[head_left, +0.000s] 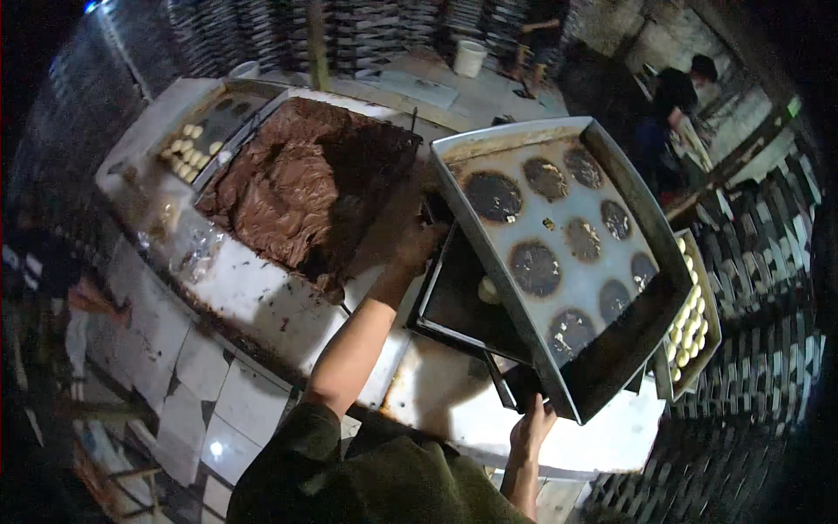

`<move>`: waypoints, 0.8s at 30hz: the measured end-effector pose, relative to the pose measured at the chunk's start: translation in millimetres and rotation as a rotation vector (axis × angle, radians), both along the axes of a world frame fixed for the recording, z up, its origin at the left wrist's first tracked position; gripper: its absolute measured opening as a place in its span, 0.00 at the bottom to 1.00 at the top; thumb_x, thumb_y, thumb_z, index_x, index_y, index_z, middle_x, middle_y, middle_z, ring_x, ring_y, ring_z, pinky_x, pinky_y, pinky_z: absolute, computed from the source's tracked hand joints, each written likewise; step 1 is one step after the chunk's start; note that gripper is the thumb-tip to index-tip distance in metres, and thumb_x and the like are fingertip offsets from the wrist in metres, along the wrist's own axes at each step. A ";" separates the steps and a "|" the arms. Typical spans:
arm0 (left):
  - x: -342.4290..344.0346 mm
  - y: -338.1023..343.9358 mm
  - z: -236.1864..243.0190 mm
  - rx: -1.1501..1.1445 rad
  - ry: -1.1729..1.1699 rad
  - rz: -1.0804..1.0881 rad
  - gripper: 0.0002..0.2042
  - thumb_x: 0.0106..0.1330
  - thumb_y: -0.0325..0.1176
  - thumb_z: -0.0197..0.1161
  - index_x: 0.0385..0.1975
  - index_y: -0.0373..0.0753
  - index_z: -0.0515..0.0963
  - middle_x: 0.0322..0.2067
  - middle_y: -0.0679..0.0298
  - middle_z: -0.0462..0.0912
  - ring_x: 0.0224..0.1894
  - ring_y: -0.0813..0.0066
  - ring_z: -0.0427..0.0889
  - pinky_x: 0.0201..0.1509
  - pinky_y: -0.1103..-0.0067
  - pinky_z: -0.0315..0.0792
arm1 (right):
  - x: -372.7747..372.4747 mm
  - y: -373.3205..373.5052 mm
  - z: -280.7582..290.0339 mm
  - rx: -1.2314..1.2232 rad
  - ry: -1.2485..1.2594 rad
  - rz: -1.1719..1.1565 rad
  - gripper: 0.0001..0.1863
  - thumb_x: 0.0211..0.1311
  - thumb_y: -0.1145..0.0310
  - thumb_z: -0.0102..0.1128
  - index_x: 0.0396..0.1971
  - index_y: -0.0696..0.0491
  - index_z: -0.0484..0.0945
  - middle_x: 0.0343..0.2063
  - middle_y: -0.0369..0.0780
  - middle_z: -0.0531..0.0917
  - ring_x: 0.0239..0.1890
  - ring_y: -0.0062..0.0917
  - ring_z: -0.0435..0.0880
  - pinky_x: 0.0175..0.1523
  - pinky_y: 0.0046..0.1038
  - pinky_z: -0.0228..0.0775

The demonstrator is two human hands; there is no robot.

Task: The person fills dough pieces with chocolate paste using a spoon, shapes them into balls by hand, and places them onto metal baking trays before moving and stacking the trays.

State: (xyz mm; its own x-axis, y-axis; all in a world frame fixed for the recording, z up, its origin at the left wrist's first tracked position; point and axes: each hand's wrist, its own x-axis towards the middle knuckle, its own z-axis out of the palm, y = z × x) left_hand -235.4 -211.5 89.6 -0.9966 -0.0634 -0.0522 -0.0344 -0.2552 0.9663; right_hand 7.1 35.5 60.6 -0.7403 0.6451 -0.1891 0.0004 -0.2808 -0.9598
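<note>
A deep metal baking tray (pixel 567 229), its floor marked with several dark round stains and crumbs, tilts over the table at the right. My right hand (pixel 531 430) is closed on its near lower corner. My left hand (pixel 421 246) reaches across beside the tray's left side, at the edge of a dark tray (pixel 467 297) underneath. Shadow hides its fingers, so its grip is unclear. One pale dough ball (pixel 488 290) lies in that dark tray. Left of my left arm, a large tray heaped with brown chocolate-like paste (pixel 292 175) rests on the table.
The white table (pixel 253 284) carries brown smears. Pale dough balls fill part of a tray (pixel 229 122) at the far left, and more sit in a tray (pixel 711 327) at the right. People (pixel 676 105) stand beyond. A white bucket (pixel 470 58) is at the back.
</note>
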 end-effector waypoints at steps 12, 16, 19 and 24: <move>-7.8 -25.6 -13.7 -0.671 0.434 0.101 0.24 0.65 0.42 0.51 0.57 0.35 0.62 0.55 0.55 0.66 0.55 0.61 0.67 0.60 0.72 0.58 | 0.8 20.0 -11.9 0.189 -0.123 0.031 0.27 0.56 0.73 0.57 0.55 0.59 0.60 0.50 0.41 0.68 0.49 0.26 0.70 0.55 0.27 0.59; 57.2 -31.3 15.7 0.275 0.062 0.024 0.29 0.66 0.49 0.45 0.62 0.36 0.55 0.63 0.60 0.55 0.64 0.67 0.53 0.65 0.73 0.48 | 16.3 109.1 8.2 0.222 0.079 -0.373 0.30 0.60 0.50 0.48 0.52 0.60 0.65 0.52 0.44 0.69 0.53 0.30 0.67 0.57 0.34 0.57; 125.8 -24.8 31.4 0.197 0.267 -0.095 0.26 0.67 0.42 0.47 0.61 0.34 0.56 0.63 0.61 0.55 0.65 0.69 0.51 0.67 0.75 0.42 | -12.1 136.0 61.1 0.236 0.079 -0.342 0.30 0.62 0.48 0.43 0.60 0.48 0.57 0.58 0.43 0.63 0.57 0.33 0.64 0.59 0.38 0.54; 118.0 4.1 37.1 0.107 -0.048 -0.031 0.33 0.46 0.21 0.49 0.59 0.29 0.58 0.55 0.59 0.64 0.55 0.70 0.65 0.58 0.81 0.58 | -40.6 166.9 35.9 0.022 0.188 -0.045 0.13 0.58 0.67 0.47 0.41 0.57 0.72 0.31 0.34 0.74 0.31 0.17 0.70 0.35 0.18 0.61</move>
State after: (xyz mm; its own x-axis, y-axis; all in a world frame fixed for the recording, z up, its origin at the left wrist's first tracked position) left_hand -117.4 -207.4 126.7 -0.9943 -0.0239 -0.1043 -0.0890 -0.3553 0.9305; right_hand -33.5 202.4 96.6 -0.7312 0.6812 -0.0356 -0.1916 -0.2552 -0.9477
